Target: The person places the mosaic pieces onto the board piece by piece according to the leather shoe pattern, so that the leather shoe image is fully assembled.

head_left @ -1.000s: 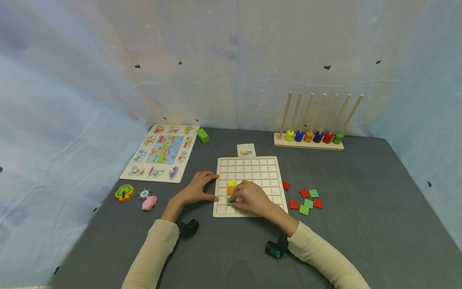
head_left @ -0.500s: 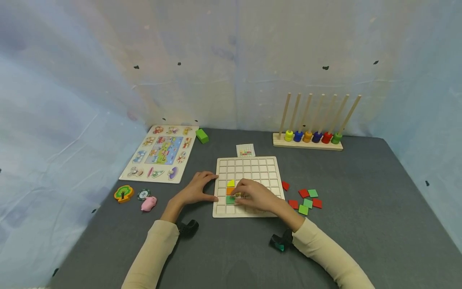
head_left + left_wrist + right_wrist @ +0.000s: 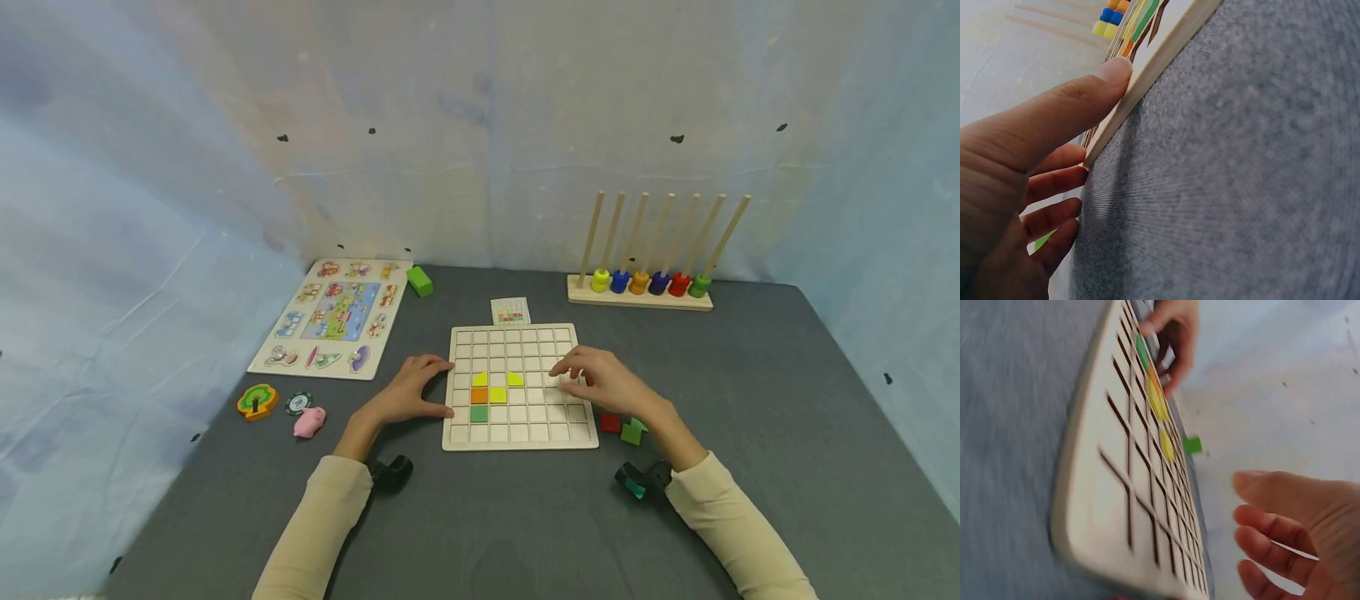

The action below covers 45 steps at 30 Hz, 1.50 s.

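Observation:
A wooden grid board [image 3: 536, 342] lies on the dark cloth, holding a green square tile [image 3: 479, 413], an orange tile [image 3: 479, 396], a yellow square tile [image 3: 497, 395] and two cut-cornered yellow tiles, one being [image 3: 515, 380]. My left hand [image 3: 408, 390] touches the board's left edge with thumb and fingertips; in the left wrist view its thumb [image 3: 1079, 100] rests against the rim. Over the board's right side hovers my right hand [image 3: 603, 382], fingers loosely bent, nothing between them. The right wrist view shows that hand [image 3: 1297, 537] apart from the board.
Loose red tiles [image 3: 610, 423] and green tiles [image 3: 632, 433] lie right of the board, partly hidden by my right hand. A small pattern card [image 3: 511, 311] sits behind it. Farther off are a peg stand [image 3: 640, 297], a picture puzzle [image 3: 292, 293], a green block [image 3: 421, 282] and a pink pig [image 3: 309, 422].
My right hand has let go of the green tile in its cell and moved right across the board, uncovering the yellow tiles. The left hand has stayed at the left edge.

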Motion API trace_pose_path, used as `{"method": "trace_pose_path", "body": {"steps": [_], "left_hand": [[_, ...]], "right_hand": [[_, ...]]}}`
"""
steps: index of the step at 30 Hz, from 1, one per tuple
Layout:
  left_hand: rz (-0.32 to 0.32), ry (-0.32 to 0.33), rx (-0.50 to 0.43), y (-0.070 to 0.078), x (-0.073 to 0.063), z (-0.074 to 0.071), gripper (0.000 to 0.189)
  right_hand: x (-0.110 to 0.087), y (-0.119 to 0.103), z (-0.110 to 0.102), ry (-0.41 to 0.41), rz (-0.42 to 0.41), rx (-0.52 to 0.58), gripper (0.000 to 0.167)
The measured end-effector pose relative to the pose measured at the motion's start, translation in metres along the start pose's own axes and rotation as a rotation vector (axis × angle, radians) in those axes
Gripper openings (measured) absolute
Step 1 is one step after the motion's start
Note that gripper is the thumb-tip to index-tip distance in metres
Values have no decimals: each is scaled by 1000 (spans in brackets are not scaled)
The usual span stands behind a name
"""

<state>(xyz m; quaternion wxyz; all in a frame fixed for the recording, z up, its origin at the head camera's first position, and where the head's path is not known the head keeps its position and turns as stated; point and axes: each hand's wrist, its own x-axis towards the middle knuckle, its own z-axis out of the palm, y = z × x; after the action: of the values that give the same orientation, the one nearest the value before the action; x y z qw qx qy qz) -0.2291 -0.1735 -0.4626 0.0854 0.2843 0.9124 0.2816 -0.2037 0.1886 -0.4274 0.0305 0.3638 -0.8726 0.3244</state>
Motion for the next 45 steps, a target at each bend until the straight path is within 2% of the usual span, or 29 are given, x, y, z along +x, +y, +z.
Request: {"method": "trace_pose_path", "body": {"steps": [7,16,23,26,29,36,45], "left_hand": [[-1,-7,12,-2,1,1,83],[18,0,12,-3,1,1,83],[41,26,12,-4,1,2,82],[55,38,12,-5,0,3,82],[43,24,9,-5,0,3,82],[16,-3,13,-5,1,2,82],[24,-3,21,-6,2,2,82]], "right_hand": [[-29,19,-23,-66,113,24,31],[-57,37,-37,-131,231,-84,32],[-66,44,-44,-172,252,-72,32],[-67,46,-44,-178,253,-92,31],[-67,47,-43,-175,264,-113,28],[-62,49,-36,-120,261,-111,25],[-32,28,-17,-69,143,-60,29]]}}
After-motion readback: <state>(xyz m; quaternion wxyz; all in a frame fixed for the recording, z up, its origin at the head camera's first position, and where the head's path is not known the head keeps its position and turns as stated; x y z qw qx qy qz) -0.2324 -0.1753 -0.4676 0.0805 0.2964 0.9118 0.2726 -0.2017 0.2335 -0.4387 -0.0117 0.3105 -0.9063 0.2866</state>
